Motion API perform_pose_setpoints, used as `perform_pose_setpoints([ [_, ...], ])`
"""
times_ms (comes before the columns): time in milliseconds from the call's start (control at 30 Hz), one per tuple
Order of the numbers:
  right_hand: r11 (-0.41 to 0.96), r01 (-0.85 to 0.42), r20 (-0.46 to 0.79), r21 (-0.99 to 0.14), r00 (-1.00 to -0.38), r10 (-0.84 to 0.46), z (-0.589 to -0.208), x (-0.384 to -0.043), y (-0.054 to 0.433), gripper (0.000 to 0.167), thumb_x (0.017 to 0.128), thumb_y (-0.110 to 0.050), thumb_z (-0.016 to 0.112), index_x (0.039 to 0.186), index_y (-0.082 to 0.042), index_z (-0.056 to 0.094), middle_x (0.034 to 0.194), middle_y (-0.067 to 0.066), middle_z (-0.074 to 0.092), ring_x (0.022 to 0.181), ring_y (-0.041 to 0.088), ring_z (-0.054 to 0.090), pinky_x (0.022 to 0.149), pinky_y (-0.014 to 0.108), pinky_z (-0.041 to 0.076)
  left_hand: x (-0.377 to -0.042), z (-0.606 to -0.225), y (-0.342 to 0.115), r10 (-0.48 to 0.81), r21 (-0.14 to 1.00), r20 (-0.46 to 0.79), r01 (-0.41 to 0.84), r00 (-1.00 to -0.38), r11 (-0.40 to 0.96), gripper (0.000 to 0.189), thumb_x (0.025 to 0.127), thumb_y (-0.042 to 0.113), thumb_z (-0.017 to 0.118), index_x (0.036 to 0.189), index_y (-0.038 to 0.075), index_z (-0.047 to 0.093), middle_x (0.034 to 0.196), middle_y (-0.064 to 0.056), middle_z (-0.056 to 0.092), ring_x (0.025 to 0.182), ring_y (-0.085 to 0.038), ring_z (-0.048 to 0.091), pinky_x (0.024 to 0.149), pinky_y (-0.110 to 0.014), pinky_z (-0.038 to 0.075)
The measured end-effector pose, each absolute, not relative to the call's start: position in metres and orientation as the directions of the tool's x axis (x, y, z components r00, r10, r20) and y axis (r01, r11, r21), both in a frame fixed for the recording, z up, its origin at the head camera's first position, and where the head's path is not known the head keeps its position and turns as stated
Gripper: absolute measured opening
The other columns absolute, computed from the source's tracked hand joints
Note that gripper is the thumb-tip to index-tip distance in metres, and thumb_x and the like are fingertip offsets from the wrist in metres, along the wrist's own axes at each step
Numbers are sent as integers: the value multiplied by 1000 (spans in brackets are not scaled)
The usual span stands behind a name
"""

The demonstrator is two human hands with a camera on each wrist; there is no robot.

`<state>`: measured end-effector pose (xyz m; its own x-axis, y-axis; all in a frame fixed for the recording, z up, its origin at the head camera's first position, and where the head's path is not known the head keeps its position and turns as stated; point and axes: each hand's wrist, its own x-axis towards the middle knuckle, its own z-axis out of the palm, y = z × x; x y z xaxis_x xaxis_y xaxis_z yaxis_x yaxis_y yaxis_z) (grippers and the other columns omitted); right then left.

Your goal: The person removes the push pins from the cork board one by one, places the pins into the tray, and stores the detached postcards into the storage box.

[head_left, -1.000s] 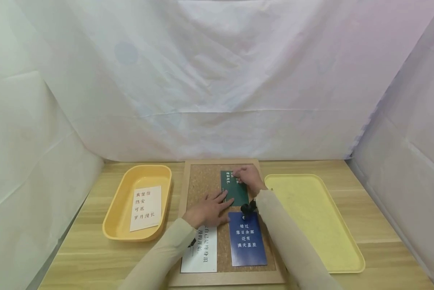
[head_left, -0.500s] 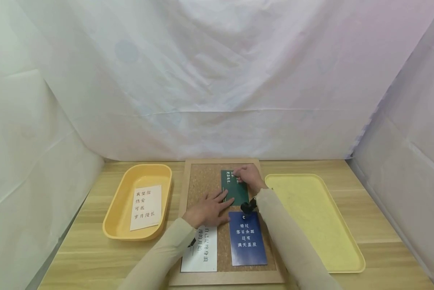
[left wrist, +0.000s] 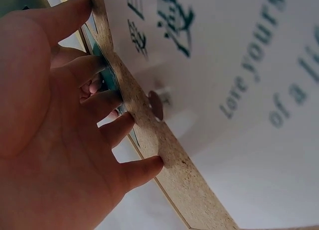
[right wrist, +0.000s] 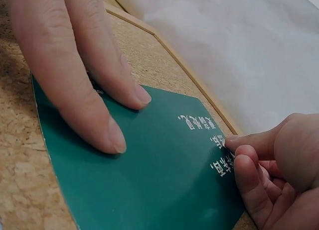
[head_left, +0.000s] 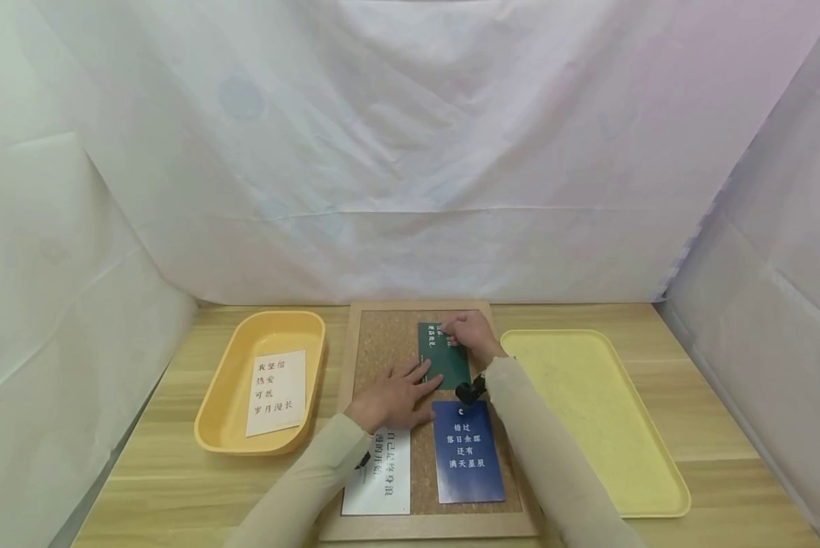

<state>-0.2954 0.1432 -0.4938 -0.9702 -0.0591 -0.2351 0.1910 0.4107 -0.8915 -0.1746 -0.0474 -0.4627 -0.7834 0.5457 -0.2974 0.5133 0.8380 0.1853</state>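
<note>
Green postcard [head_left: 451, 369] lies on the far right part of the cork board [head_left: 382, 339]. I see the left hand [head_left: 396, 399] spread wide, fingertips resting on the card's near end. The right hand [head_left: 470, 333] is curled at its far end, thumb and forefinger together on the printing; I cannot tell whether they grip anything. My head view shows wood-grain counter [head_left: 157, 479], a deep orange-yellow tub [head_left: 228, 403] left of the board, a shallow yellow tray [head_left: 602, 403] to its right, and creased white sheeting [head_left: 410, 137] behind and on both sides.
</note>
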Motion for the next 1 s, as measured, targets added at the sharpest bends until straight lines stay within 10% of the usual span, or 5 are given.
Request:
perform_pose_setpoints([
  [1000, 474, 223, -286, -852, -956, -65, -486, -297, 146, 18, 96, -12, 60, 101, -2, 75, 73, 1, 59, 67, 14, 54, 64, 25, 48, -175, -465, -43, 548, 194, -295, 512, -783, 837, 65, 99, 54, 51, 156, 30, 31, 165, -2, 20, 153, -25, 14, 122, -55, 17],
])
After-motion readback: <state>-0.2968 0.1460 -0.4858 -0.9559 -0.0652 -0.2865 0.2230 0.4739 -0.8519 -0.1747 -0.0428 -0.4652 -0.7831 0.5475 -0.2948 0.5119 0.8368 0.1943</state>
